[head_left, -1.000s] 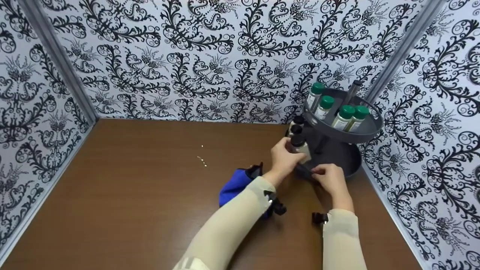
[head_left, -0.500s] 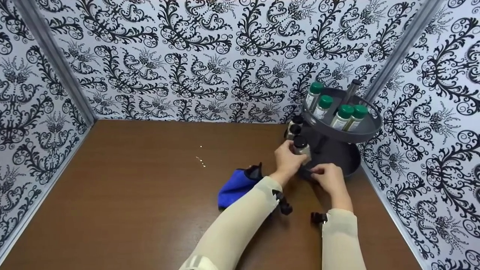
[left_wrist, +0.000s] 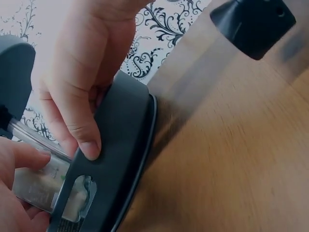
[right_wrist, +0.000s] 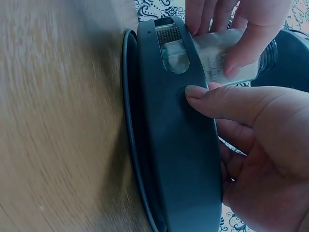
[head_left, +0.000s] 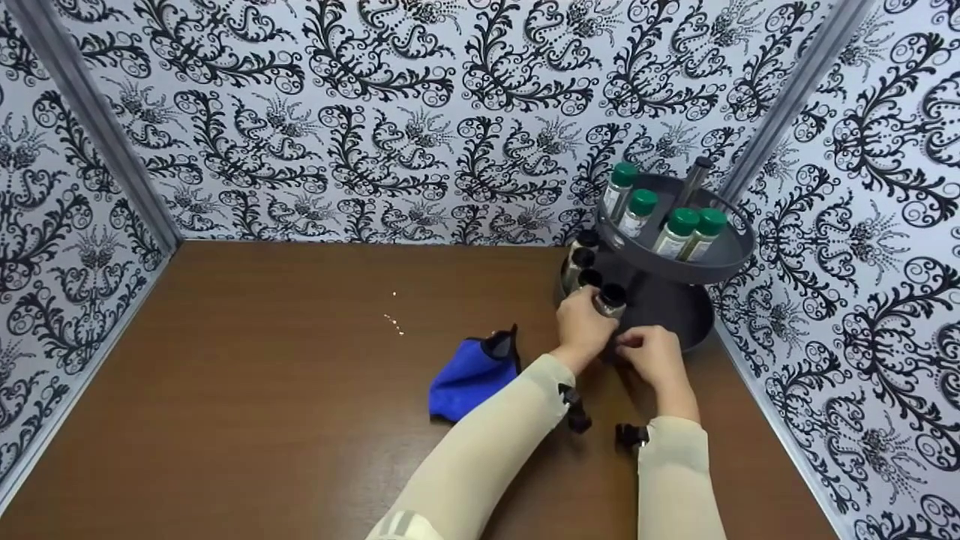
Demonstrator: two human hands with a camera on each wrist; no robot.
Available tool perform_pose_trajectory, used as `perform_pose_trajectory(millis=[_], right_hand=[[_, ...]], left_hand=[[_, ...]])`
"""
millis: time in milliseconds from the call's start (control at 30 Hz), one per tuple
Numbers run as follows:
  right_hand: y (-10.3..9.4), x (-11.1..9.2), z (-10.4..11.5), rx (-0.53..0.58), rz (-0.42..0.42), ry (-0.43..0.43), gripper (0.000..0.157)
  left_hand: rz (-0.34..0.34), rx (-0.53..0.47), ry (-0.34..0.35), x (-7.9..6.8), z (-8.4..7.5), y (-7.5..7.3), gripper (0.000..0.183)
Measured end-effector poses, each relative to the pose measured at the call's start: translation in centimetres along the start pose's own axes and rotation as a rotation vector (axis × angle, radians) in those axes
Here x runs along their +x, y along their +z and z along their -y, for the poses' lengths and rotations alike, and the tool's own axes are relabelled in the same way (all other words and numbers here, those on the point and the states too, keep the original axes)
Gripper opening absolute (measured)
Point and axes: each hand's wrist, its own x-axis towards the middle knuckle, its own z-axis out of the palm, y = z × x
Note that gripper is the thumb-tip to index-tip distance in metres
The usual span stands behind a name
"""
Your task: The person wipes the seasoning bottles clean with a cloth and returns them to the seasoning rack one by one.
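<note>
My left hand (head_left: pixel 585 328) grips a clear spice jar (head_left: pixel 612 298) with a black cap, at the near side of the lower tray (head_left: pixel 681 313) of a dark grey two-tier turntable. In the right wrist view the jar (right_wrist: pixel 219 53) leans just inside the tray wall, pale contents showing through a slot. My right hand (head_left: pixel 658 360) pinches that same wall, thumb on its outer face, as the left wrist view shows near the right thumb (left_wrist: pixel 90 149). More black-capped jars (head_left: pixel 581 260) stand in the lower tray, left of the held one.
The upper tray (head_left: pixel 660 264) carries several green-capped jars (head_left: pixel 683 222) under a central post (head_left: pixel 697 172). A blue cloth pouch (head_left: pixel 472 379) lies beside the left forearm. Small pale specks (head_left: pixel 394 324) dot the brown table (head_left: pixel 262 390). Patterned walls (head_left: pixel 405 120) enclose the back and sides.
My left hand and its jar have moved right and slightly nearer, down along the tray's near wall. Another black cap now shows behind that hand. My right hand stays at the tray wall.
</note>
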Motion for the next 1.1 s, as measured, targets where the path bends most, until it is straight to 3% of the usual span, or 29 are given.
perform_pose_trajectory(millis=[267, 433, 700, 867, 1000, 1100], right_hand=[[0.5, 0.4, 0.8, 0.021, 0.046, 0.025, 0.008], [0.6, 0.8, 1.0, 0.023, 0.048, 0.026, 0.008], [0.9, 1.3, 0.4, 0.023, 0.058, 0.017, 0.008], [1.0, 1.8, -0.1, 0.039, 0.087, 0.012, 0.009], [0.0, 2.1, -1.2, 0.042, 0.084, 0.002, 0.011], [-1.2, 2.4, -2.1, 0.034, 0.035, -0.021, 0.014]], left_hand=[[0.02, 0.129, -0.011, 0.3, 1.4, -0.4, 0.042], [0.025, 0.121, -0.009, 0.5, 2.0, -0.6, 0.041], [0.008, -0.003, 0.046, 0.5, 2.6, -0.8, 0.039], [-0.026, -0.133, 0.013, 0.0, 3.7, -1.7, 0.046], [0.043, -0.264, -0.078, -0.7, 3.2, -3.4, 0.045], [0.146, -0.293, -0.07, -1.3, 2.6, -5.6, 0.037]])
